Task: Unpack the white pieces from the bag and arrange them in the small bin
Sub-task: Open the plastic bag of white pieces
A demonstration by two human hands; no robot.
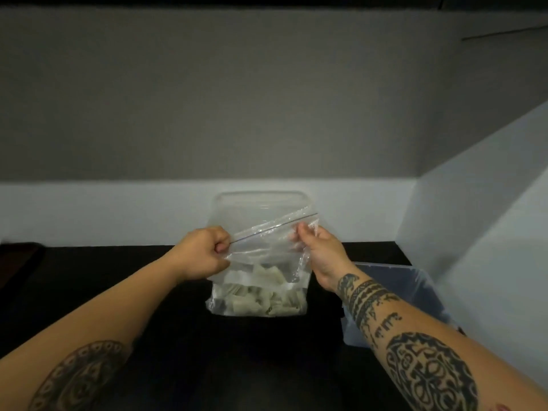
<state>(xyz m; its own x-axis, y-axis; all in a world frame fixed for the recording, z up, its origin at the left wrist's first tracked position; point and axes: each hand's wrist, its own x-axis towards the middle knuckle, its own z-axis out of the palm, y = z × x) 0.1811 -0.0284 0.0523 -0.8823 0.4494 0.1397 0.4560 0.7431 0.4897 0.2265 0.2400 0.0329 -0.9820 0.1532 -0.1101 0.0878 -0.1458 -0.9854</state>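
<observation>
While the left hand [204, 253] and the right hand [320, 253] each pinch an upper corner of the zip-top bag [267, 247], fingers curled tight on the plastic, the bag hangs stretched between them with its zip strip [275, 226] running taut and tilted, higher at the right hand. Holding it by the two corners likely keeps the mouth uppermost so nothing spills, and puts tension on the seal, which I judge is about to be pulled apart; the dark line looks unbroken from hand to hand, so the bag seems not yet open.

All the white pieces [261, 298] sit heaped in the bottom of the bag, below and between the hands, so unpacking has not begun. Just beyond the hands, partly seen through the plastic, stands a clear container [261, 197]; under the right forearm lies a translucent bin [415, 280]. Both are within easy reach, probably set there to receive the pieces, though which one is meant as the small bin I cannot tell.

Whether the bag's bottom rests on the dark tabletop [178, 336] or hangs just above it is unclear. The pieces are blurred by creased plastic, and their shape cannot be made out. The right forearm covers much of the translucent bin, and the bag hides the clear container's lower part.
</observation>
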